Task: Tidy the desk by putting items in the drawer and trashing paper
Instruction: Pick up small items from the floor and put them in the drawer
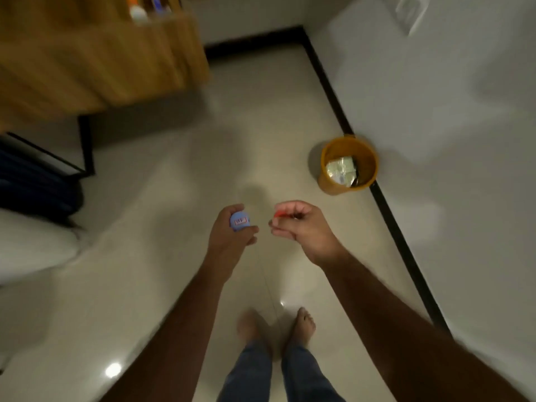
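Head view: we stand barefoot on the tiled floor (203, 146). Our left hand (232, 230) grips a blue round object (239, 221); right hand (301, 227) fingers pinch a small red item (280, 213). Orange bin (348, 163) against the wall holds paper (340, 169).

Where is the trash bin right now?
In the head view the orange bin stands on the floor at the right, against the white wall, ahead of the right hand.

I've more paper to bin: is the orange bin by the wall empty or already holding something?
Holding something. The orange bin stands upright by the wall, with pale crumpled wrappers inside.
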Motion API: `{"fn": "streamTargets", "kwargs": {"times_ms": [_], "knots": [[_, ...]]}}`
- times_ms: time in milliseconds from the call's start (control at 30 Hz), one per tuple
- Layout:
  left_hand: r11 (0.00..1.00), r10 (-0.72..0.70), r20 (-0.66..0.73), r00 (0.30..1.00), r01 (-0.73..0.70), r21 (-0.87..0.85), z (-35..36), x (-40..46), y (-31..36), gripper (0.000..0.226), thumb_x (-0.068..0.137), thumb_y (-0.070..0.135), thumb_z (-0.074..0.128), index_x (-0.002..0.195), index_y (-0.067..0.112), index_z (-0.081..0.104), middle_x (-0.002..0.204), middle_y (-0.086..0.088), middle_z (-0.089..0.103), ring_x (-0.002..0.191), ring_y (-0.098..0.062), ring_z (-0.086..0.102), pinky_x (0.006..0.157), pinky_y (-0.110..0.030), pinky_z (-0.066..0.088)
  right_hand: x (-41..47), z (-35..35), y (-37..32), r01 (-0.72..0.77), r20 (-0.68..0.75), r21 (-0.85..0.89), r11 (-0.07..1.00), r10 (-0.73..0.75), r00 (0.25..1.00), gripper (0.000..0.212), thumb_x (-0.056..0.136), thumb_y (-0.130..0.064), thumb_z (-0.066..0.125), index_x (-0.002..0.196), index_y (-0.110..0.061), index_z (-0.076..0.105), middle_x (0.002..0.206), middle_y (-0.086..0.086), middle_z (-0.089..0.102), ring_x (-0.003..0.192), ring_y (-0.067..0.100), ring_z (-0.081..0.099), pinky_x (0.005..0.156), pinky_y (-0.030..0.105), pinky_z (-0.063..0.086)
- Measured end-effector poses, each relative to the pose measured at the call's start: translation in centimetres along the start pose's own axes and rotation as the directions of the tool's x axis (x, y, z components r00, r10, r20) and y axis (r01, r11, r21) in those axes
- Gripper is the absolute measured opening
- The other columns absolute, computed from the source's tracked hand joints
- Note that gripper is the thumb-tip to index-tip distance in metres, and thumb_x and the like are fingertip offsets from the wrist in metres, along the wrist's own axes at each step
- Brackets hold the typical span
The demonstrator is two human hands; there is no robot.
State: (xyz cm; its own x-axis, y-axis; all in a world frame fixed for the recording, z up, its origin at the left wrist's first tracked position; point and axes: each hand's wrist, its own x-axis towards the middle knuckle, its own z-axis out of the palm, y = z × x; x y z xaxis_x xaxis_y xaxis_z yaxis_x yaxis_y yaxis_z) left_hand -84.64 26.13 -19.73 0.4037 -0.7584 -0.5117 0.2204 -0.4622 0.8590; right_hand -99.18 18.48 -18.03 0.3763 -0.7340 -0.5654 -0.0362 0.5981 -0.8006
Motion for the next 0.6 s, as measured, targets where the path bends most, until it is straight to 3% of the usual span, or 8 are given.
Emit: {"fn": "streamTargets", "kwargs": {"times_ms": [167, 233, 367, 500, 600], "knots": [[0.992, 0.122, -0.021, 0.992, -0.123, -0.038, -5.7, -7.3, 11.7, 0.04, 0.084, -0.013, 0.059, 0.107, 0.019, 0.055, 0.109, -0.016, 0.052, 0.093, -0.033, 0.06, 0.063, -0.021, 0.057, -8.2, 6.7, -10.6, 0.104, 0.109, -0.033, 0.994, -0.1, 0.989, 0.024, 0.086, 0.016, 0.055, 0.104, 0.002, 0.063, 0.084, 0.012, 0.064, 0.079, 0.024, 0.071, 0.072, 0.031, 0.061], [0.983, 0.174, -0.058, 0.983, -0.177, -0.046, -7.7, -9.3, 14.4, 0.04, 0.083, -0.017, 0.058, 0.109, 0.013, 0.054, 0.1, -0.011, 0.055, 0.083, -0.027, 0.064, 0.061, -0.021, 0.057, -9.9, 9.2, -12.6, 0.145, 0.134, -0.035, 0.989, -0.139, 0.981, 0.026, 0.087, 0.017, 0.051, 0.106, 0.003, 0.062, 0.087, 0.014, 0.064, 0.077, 0.024, 0.072, 0.074, 0.031, 0.06], [0.972, 0.227, -0.095, 0.969, -0.232, -0.043, -11.0, -11.7, 18.2, 0.042, 0.082, -0.013, 0.063, 0.112, 0.015, 0.057, 0.092, -0.002, 0.059, 0.068, -0.006, 0.063, 0.06, -0.023, 0.057, -10.7, 13.6, -14.7, 0.189, 0.162, 0.006, 0.982, -0.187, 0.969, 0.028, 0.087, 0.019, 0.052, 0.106, 0.0, 0.061, 0.091, 0.018, 0.066, 0.077, 0.024, 0.073, 0.075, 0.031, 0.06], [0.964, 0.264, -0.161, 0.951, -0.257, 0.062, -14.0, -12.0, 19.7, 0.041, 0.079, -0.002, 0.072, 0.113, 0.017, 0.061, 0.092, 0.001, 0.061, 0.07, -0.005, 0.055, 0.053, -0.012, 0.047, -9.9, 17.3, -15.9, 0.198, 0.184, 0.006, 0.98, -0.196, 0.963, 0.025, 0.087, 0.017, 0.054, 0.104, 0.0, 0.059, 0.093, 0.018, 0.069, 0.081, 0.026, 0.072, 0.079, 0.035, 0.058], [0.958, 0.287, -0.217, 0.933, -0.274, 0.09, -15.9, -10.8, 20.5, 0.042, 0.077, 0.0, 0.075, 0.114, 0.015, 0.06, 0.095, 0.001, 0.062, 0.073, -0.004, 0.057, 0.057, -0.006, 0.045, -8.2, 19.6, -16.7, 0.192, 0.199, 0.005, 0.981, -0.189, 0.962, 0.023, 0.087, 0.015, 0.056, 0.101, -0.003, 0.06, 0.092, 0.015, 0.07, 0.082, 0.023, 0.073, 0.079, 0.034, 0.059]]}}
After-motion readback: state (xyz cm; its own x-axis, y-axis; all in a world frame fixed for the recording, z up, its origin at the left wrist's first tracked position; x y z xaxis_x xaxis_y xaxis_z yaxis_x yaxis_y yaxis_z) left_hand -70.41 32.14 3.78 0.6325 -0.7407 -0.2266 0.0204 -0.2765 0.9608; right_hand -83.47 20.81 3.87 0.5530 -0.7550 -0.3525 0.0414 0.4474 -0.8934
